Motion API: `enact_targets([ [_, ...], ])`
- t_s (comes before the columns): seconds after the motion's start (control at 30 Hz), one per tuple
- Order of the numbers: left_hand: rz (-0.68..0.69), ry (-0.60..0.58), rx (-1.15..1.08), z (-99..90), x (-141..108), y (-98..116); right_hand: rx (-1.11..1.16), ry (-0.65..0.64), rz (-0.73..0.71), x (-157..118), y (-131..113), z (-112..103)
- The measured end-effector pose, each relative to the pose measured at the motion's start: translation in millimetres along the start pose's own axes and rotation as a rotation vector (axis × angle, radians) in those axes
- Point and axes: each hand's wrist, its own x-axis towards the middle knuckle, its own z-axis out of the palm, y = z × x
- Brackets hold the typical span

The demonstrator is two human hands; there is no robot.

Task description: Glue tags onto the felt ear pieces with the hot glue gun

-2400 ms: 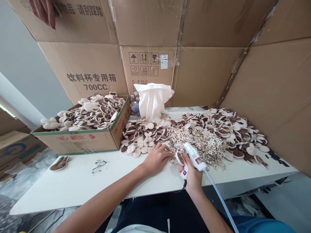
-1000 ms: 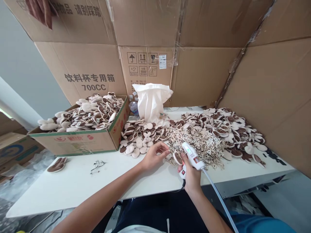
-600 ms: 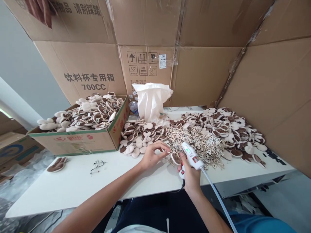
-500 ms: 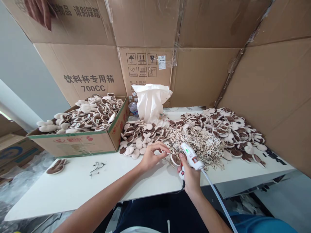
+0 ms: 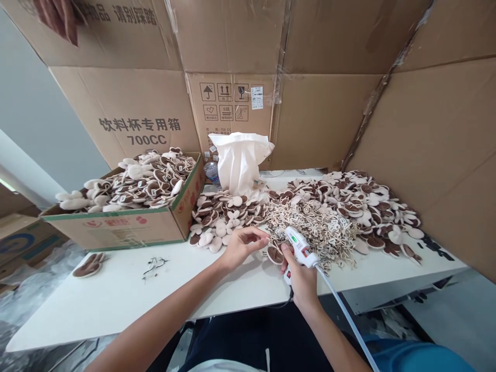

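A white glue gun [image 5: 300, 248] with a green display is gripped in my right hand [image 5: 302, 276], its glue stick trailing down to the right. A brown and white felt piece [image 5: 275, 254] is pinched by the fingers of that same hand, below the gun's nozzle. My left hand [image 5: 244, 245] is just left of the felt piece, thumb and index finger pressed together; anything between them is too small to make out. Behind both hands lies a heap of thin beige loops [image 5: 313, 222], with felt pieces piled to its left [image 5: 228, 212] and right [image 5: 372, 206].
A cardboard box [image 5: 116, 230] full of felt pieces stands at the left on the white table [image 5: 116, 299]. A white plastic bag [image 5: 240, 160] is at the back. One felt piece [image 5: 89, 265] and dark scraps [image 5: 155, 266] lie at left. Cardboard walls [image 5: 329, 119] stand behind.
The felt piece by my right hand has tilted and shifted slightly left and down, showing more of its brown face. My left hand has barely moved. The whole view has shifted a little.
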Motion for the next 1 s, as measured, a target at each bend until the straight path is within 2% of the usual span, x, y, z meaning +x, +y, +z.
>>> enact_targets([
  [0.2,-0.069,-0.020,-0.105,1.7,-1.3,0.4,-0.018,-0.018,0.007,-2.1,-3.8,0.8],
  [0.43,-0.065,-0.016,-0.130,0.9,-0.7,0.2,-0.012,-0.022,-0.013,-3.2,-5.4,1.5],
  [0.87,-0.062,-0.135,-0.166,0.5,-2.1,2.3,-0.010,-0.048,-0.006,0.1,0.4,-1.0],
  [1.0,-0.072,-0.130,-0.162,0.1,-2.5,2.5,-0.016,-0.063,-0.007,0.3,0.5,-1.2],
])
